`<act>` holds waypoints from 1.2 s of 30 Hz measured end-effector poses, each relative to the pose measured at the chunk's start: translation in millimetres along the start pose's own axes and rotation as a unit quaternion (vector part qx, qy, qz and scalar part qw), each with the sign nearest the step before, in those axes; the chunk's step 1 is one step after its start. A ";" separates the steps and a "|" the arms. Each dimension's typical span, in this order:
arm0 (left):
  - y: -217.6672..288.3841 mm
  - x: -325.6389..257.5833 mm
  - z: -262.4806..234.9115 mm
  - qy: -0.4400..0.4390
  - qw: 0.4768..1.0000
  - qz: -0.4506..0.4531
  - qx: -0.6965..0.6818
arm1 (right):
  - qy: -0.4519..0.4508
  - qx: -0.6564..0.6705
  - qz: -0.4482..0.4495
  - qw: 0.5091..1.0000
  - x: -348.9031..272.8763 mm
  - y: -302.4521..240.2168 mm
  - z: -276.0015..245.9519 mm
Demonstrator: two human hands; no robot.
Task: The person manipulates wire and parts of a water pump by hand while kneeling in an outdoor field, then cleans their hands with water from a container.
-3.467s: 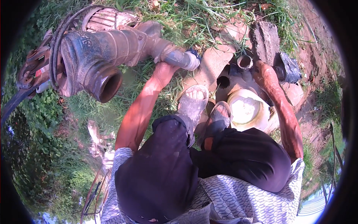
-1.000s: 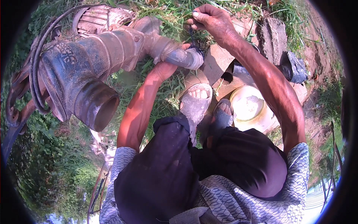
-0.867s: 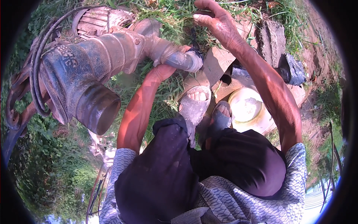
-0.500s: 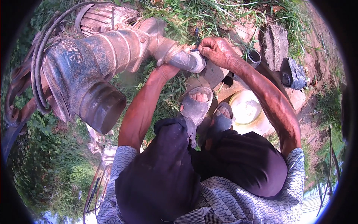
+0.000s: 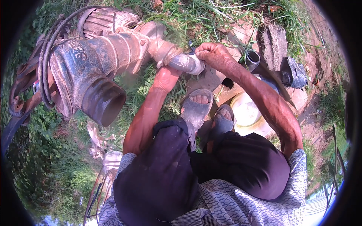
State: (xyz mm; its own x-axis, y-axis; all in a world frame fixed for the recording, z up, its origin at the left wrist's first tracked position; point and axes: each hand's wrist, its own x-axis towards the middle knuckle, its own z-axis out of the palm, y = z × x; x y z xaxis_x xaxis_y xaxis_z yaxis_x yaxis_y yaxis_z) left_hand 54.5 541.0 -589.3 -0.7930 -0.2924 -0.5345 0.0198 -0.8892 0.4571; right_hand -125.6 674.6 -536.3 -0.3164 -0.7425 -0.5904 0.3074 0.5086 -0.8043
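While the left hand (image 5: 166, 77) props the rusty pump (image 5: 94, 71) from below, fingers hidden, the right hand (image 5: 215, 56) clamps its fingers on the outlet pipe (image 5: 184, 62), apparently still mid-fitting.

A: What sort of place is this?

B: Outdoors, prob. a rural yard or field edge. Grass (image 5: 196, 15) all over the far side, bare dirt (image 5: 320, 45) on the right, bushes (image 5: 45, 169) near left.

A: Any gear?

B: Yes, an old rusty water pump (image 5: 94, 67) w/ a wide outlet sits on the left, on the ground. Broken concrete blocks (image 5: 273, 41) far right, a pale bucket (image 5: 249, 113) nearer. Strong sunlight, no floor or walls.
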 end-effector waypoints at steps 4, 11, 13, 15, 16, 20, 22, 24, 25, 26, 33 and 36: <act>4.0 -7.6 11.6 0.059 0.993 -0.067 -0.072 | 0.006 0.105 0.053 0.993 -0.6 9.1 1.5; 9.1 8.3 -16.2 -0.055 0.979 -0.032 -0.192 | -0.025 0.346 0.063 0.936 -15.5 11.6 1.2; 5.2 9.1 -4.0 -0.040 0.981 -0.013 -0.187 | -0.062 0.412 0.083 0.906 -28.3 19.1 -9.4; 12.4 1.1 6.5 0.088 0.985 0.026 -0.149 | -0.033 0.420 0.105 0.901 -42.6 22.4 -16.0; 22.3 -5.2 2.5 0.115 0.979 -0.009 -0.171 | -0.033 0.465 0.095 0.880 -50.2 20.4 -22.1; 22.8 -38.0 -19.2 0.123 0.984 -0.104 -0.071 | 0.030 0.249 0.145 0.957 -66.8 22.3 -37.7; 8.6 -55.4 -8.2 0.136 0.982 -0.133 -0.011 | 0.017 0.055 0.211 0.976 -75.6 19.8 -31.6; -6.3 -62.1 12.6 0.174 0.966 -0.170 0.090 | -0.074 -0.036 0.153 0.985 -85.5 25.8 -21.6; -13.8 -63.6 17.4 0.176 0.965 -0.171 0.091 | -0.107 -0.076 0.117 0.984 -85.8 30.2 -10.7; -20.6 -64.4 22.1 0.166 0.961 -0.189 0.115 | -0.140 -0.029 0.133 0.981 -88.5 33.1 -1.8; -33.9 -66.8 51.9 0.121 0.973 -0.190 0.055 | -0.232 0.161 0.242 0.928 -106.4 20.9 45.2; -43.8 -64.1 45.9 0.197 0.960 -0.191 0.059 | -0.127 0.296 0.197 0.926 -95.0 36.2 11.6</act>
State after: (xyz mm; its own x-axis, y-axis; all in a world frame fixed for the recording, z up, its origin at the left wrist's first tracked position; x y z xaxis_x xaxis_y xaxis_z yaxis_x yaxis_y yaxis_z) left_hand 76.5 614.8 -542.4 -0.4373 -0.0843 -0.8953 -0.3144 -0.9184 0.2401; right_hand -74.0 758.6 -508.6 0.1229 -0.6669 -0.7349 0.8161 0.4893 -0.3076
